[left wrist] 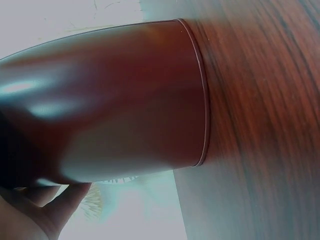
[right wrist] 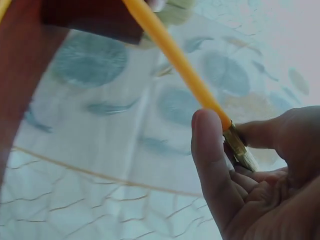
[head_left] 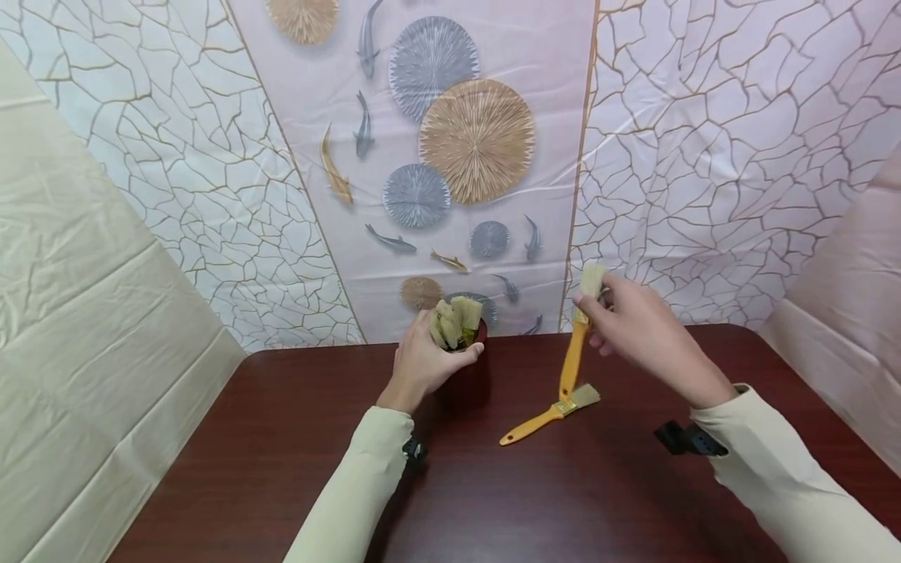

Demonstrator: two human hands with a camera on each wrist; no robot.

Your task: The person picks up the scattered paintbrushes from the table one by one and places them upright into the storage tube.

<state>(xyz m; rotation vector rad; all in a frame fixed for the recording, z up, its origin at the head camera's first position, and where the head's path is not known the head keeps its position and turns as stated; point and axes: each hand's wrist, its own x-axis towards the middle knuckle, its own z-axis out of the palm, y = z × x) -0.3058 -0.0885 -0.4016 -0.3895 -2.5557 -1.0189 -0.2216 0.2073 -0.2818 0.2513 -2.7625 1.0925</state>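
Note:
A dark red cup stands on the table, and my left hand grips it near the rim. Several paintbrushes stand in it with their pale bristles up. My right hand pinches a yellow-handled paintbrush at its metal band, the bristles upward and the handle pointing down. In the right wrist view, thumb and fingers close round the band of this brush. A second yellow paintbrush lies on the table, and the held brush's handle end overlaps it near its metal band.
The dark reddish wooden table reaches back to a patterned cloth backdrop. Plain cream cloth hangs along the left side. A dark wrist strap shows at the right sleeve.

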